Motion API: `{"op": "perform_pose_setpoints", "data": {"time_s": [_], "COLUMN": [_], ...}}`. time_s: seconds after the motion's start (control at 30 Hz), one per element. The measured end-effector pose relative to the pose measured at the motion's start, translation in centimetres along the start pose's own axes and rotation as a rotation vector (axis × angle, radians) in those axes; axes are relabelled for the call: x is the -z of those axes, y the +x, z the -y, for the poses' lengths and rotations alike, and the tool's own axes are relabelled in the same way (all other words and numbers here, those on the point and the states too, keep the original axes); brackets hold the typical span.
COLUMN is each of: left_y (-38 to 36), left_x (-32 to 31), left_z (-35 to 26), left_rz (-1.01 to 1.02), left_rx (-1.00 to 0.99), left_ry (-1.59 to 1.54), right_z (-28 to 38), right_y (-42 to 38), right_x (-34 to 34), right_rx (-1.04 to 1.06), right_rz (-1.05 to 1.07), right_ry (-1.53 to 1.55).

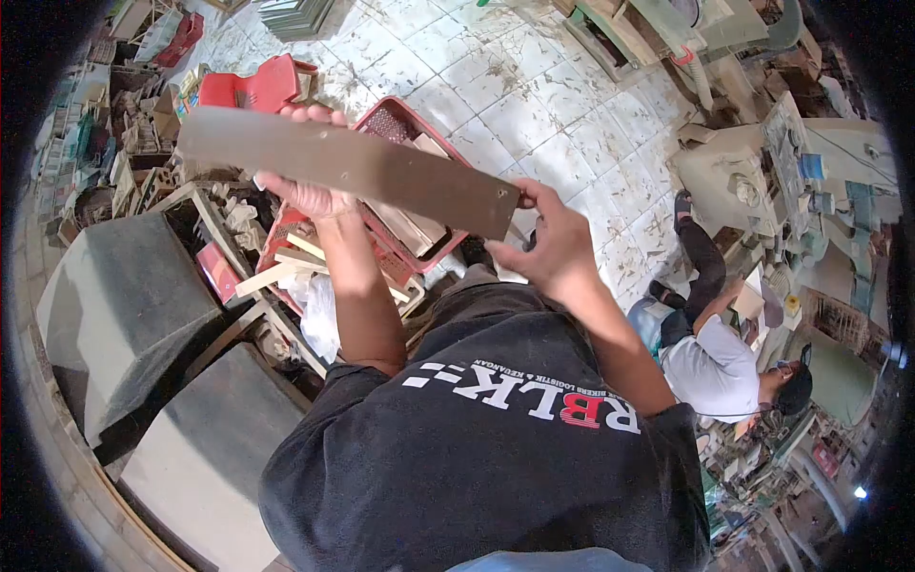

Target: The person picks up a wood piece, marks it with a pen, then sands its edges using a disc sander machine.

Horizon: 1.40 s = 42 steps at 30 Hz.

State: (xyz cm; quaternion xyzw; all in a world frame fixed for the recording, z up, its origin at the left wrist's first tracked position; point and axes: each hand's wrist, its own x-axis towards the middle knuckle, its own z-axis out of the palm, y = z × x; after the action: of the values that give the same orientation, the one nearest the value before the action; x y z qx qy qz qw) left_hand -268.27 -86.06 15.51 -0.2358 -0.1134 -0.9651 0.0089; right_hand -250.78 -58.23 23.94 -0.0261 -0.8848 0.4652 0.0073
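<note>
A long, flat brown board [400, 181] with a few small holes is held up in front of my chest, slanting down from left to right. My left hand [310, 195] supports it from beneath near the left part, with fingertips showing past the far edge and the thumb side at the near edge. At the other end, my right hand [558, 238] grips the short edge between thumb and fingers. Below the board is a red plastic crate [450, 153] with flat pieces inside, partly hidden by the board.
Wood strips [272, 276] and a clear plastic bag [319, 315] lie left of me. Two large dark-topped blocks [124, 286] stand farther left. A red plastic chair [253, 86] is ahead on the littered tile floor [515, 114]. A person in a white shirt [715, 367] sits at right.
</note>
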Motion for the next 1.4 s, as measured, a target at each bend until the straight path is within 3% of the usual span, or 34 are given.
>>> {"op": "perform_pose_setpoints", "data": {"time_s": [0.17, 0.23, 0.3, 0.43, 0.5, 0.57, 0.83, 0.97, 1.4], "left_y": [0.2, 0.0, 0.1, 0.3, 0.5, 0.2, -0.4, -0.5, -0.6], "left_x": [-0.3, -0.9, -1.0, -0.2, -0.6, 0.0, -0.9, -2.0, -1.1], "left_z": [2.0, 2.6, 3.1, 3.9, 4.6, 4.9, 5.2, 5.3, 6.1], "left_rz": [-0.230, -0.357, -0.353, -0.410, -0.327, -0.400, -0.431, -0.446, -0.454], "left_rx": [0.082, 0.105, 0.131, 0.185, 0.155, 0.147, 0.308, 0.326, 0.267], "left_ry": [0.076, 0.237, 0.245, 0.258, 0.334, 0.312, 0.406, 0.511, 0.419], "right_z": [-3.5, -4.3, -3.7, -5.7, -5.9, -6.6, -8.2, -7.9, -6.5], "right_y": [3.0, 3.7, 4.6, 5.6, 5.8, 6.2, 6.5, 6.6, 5.9], "right_x": [2.3, 2.7, 3.9, 5.1, 5.0, 5.4, 6.3, 6.4, 6.8], "right_rx": [-0.264, -0.209, -0.576, -0.667, -0.700, -0.755, -0.763, -0.749, -0.760], "right_rz": [0.223, 0.213, 0.348, 0.481, 0.464, 0.449, 0.507, 0.537, 0.479], "right_ry": [0.239, 0.321, 0.533, 0.757, 0.748, 0.817, 0.869, 0.894, 0.856]}}
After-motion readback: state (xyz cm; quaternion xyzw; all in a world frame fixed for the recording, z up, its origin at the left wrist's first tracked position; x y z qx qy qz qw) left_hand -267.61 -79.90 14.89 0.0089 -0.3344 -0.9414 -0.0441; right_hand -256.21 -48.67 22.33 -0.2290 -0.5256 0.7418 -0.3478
